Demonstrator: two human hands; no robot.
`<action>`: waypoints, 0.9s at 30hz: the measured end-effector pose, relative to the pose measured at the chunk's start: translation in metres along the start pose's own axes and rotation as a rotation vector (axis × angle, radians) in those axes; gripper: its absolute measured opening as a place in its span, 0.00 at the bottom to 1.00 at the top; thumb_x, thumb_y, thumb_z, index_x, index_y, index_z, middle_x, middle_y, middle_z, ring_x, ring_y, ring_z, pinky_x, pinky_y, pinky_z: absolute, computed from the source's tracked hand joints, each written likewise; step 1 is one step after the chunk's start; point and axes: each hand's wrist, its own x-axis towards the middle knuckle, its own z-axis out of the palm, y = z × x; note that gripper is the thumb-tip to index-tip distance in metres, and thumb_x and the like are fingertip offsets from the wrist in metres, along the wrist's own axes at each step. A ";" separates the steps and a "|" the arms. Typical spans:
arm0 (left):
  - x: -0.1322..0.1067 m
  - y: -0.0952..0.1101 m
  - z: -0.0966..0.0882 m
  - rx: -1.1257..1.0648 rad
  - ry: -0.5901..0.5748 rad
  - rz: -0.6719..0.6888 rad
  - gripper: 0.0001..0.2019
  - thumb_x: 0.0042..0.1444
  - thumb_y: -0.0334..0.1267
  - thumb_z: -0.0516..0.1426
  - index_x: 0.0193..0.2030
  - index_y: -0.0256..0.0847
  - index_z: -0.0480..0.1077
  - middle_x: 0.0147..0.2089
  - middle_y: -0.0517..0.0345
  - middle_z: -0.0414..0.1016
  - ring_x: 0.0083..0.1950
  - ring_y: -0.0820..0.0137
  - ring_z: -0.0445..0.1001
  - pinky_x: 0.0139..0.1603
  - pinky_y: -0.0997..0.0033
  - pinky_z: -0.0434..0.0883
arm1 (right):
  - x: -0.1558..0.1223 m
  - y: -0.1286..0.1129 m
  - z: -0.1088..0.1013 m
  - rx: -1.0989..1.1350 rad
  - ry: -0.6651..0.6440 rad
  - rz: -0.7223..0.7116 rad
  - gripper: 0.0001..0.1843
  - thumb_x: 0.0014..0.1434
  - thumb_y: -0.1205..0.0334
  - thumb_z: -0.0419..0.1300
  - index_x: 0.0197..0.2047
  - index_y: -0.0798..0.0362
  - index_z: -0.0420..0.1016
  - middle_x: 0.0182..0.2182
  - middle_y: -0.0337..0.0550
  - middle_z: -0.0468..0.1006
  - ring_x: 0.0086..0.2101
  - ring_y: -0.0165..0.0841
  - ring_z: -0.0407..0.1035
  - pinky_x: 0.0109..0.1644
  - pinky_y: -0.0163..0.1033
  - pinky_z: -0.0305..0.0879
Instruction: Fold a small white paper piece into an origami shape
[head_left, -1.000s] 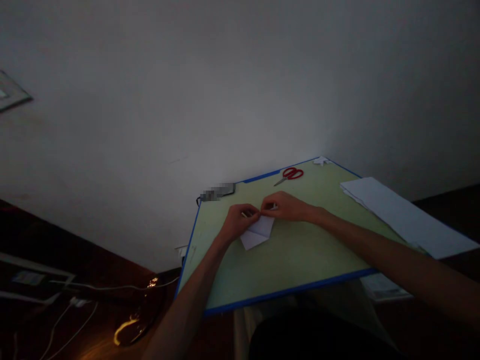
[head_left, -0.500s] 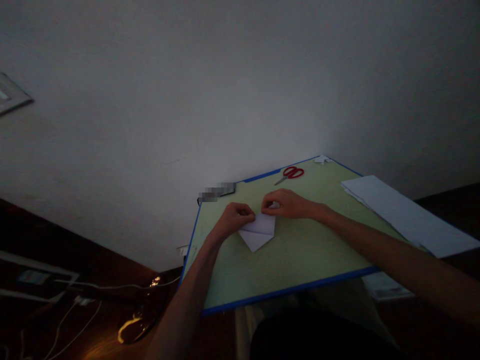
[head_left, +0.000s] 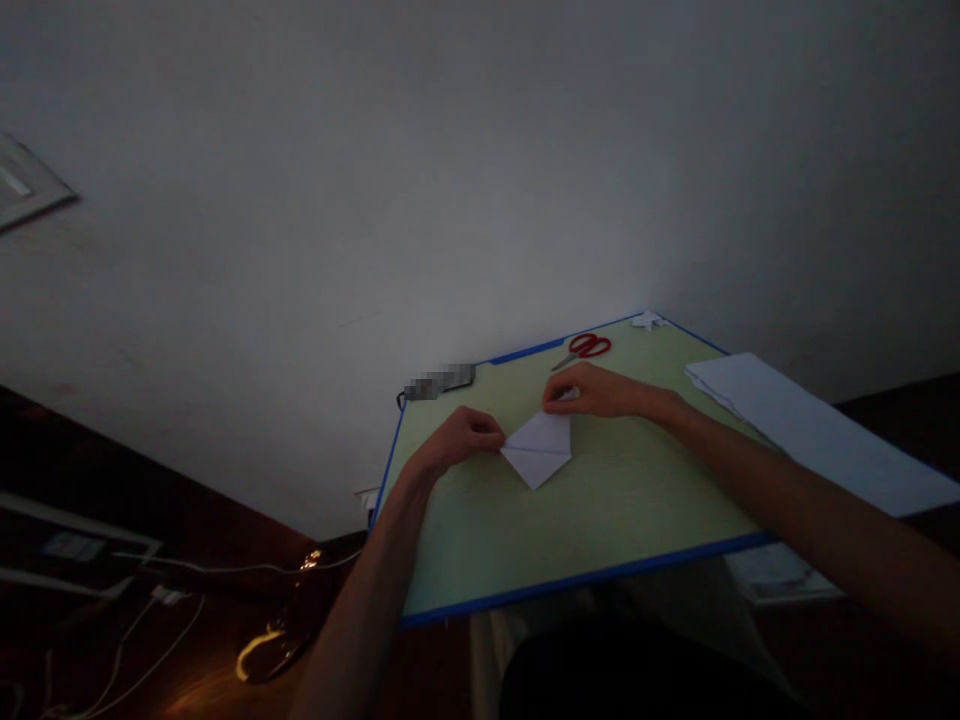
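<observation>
A small folded white paper (head_left: 537,450) with a crease across it lies on the pale green tabletop (head_left: 600,510), one corner pointing toward me. My left hand (head_left: 466,438) pinches its left corner between thumb and fingers. At the paper's upper right edge, my right hand (head_left: 589,389) is closed on it, with a bit of white showing between the fingers. Just beyond my right hand lie the red-handled scissors (head_left: 587,347), blades pointing left.
A stack of white paper (head_left: 825,430) overhangs the table's right side. Small paper scraps (head_left: 649,320) sit in the far right corner. A dark flat object (head_left: 442,381), partly blurred out, lies at the far left edge. Behind stands a wall (head_left: 450,180); white cables (head_left: 240,570) run at lower left.
The paper has shifted to the right and more of it shows. My right hand has moved right and slightly away from me, and my hands are farther apart, the left still at the left corner.
</observation>
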 end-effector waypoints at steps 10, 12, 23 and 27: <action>0.001 -0.004 0.000 0.006 -0.029 0.005 0.09 0.45 0.41 0.64 0.28 0.37 0.82 0.26 0.54 0.79 0.27 0.71 0.70 0.30 0.71 0.64 | 0.000 0.003 0.001 0.005 -0.028 0.011 0.15 0.64 0.53 0.61 0.40 0.55 0.83 0.37 0.46 0.84 0.37 0.36 0.75 0.42 0.39 0.64; 0.001 -0.002 0.000 0.011 -0.038 0.006 0.09 0.45 0.41 0.63 0.28 0.37 0.82 0.25 0.55 0.78 0.26 0.72 0.68 0.28 0.72 0.62 | -0.001 0.004 0.001 0.022 -0.026 0.013 0.15 0.64 0.52 0.61 0.41 0.54 0.83 0.37 0.46 0.84 0.37 0.37 0.75 0.42 0.39 0.64; 0.005 -0.012 -0.003 0.045 -0.028 0.087 0.11 0.49 0.45 0.63 0.29 0.38 0.80 0.27 0.54 0.78 0.30 0.69 0.71 0.32 0.71 0.65 | -0.002 0.010 -0.006 0.090 -0.017 0.097 0.17 0.60 0.49 0.64 0.42 0.54 0.85 0.39 0.48 0.85 0.39 0.39 0.76 0.44 0.41 0.68; 0.008 -0.018 -0.003 0.092 0.031 0.104 0.11 0.49 0.45 0.63 0.29 0.38 0.79 0.28 0.55 0.78 0.32 0.67 0.72 0.34 0.70 0.66 | -0.004 0.018 -0.009 0.109 0.002 0.115 0.21 0.61 0.52 0.63 0.53 0.51 0.83 0.44 0.48 0.85 0.43 0.41 0.76 0.46 0.43 0.69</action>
